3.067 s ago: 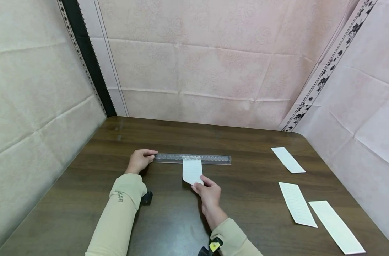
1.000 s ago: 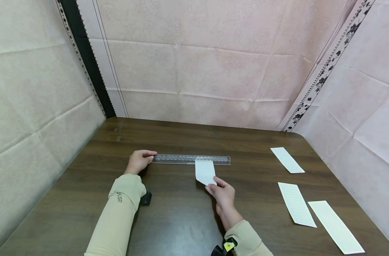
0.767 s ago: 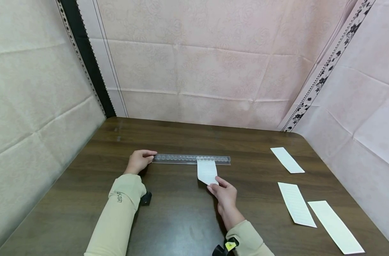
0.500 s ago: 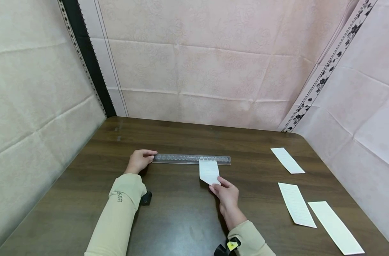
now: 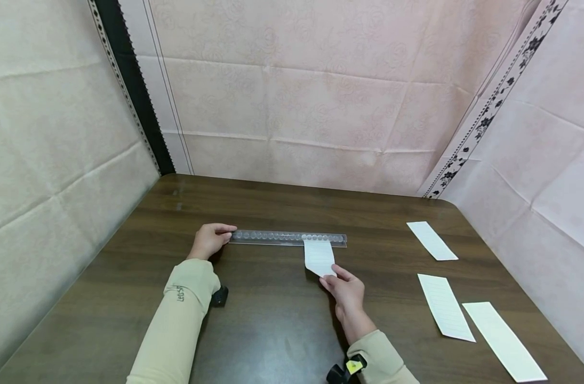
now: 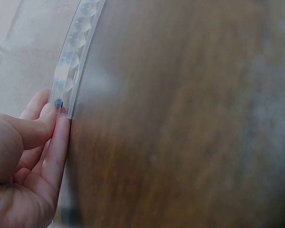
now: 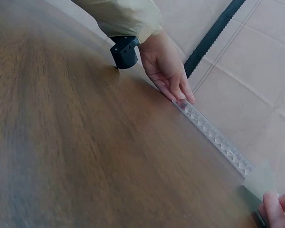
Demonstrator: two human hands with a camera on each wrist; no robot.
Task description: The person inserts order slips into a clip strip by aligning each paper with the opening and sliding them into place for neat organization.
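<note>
A long clear plastic strip (image 5: 268, 238) with a row of round shapes along it lies crosswise over the table. My left hand (image 5: 208, 241) pinches its left end between thumb and fingers; in the left wrist view the thumb (image 6: 35, 130) sits over that end. Toward the strip's right end is a small lined paper slip (image 5: 319, 258). The slip's far edge shows through the clear plastic; whether it lies under or inside the strip I cannot tell. My right hand (image 5: 346, 294) pinches the slip's near right corner, which lifts and curves off the table.
Three more white paper slips lie on the right: a far one (image 5: 433, 241), a lined one (image 5: 447, 308) and a longer one (image 5: 505, 341). The brown wooden table (image 5: 253, 330) meets pale cloth walls (image 5: 292, 117) at the back and both sides.
My right hand has moved the paper slip rightward along the strip, from about its middle to near its right end. My left hand and the strip have stayed in place.
</note>
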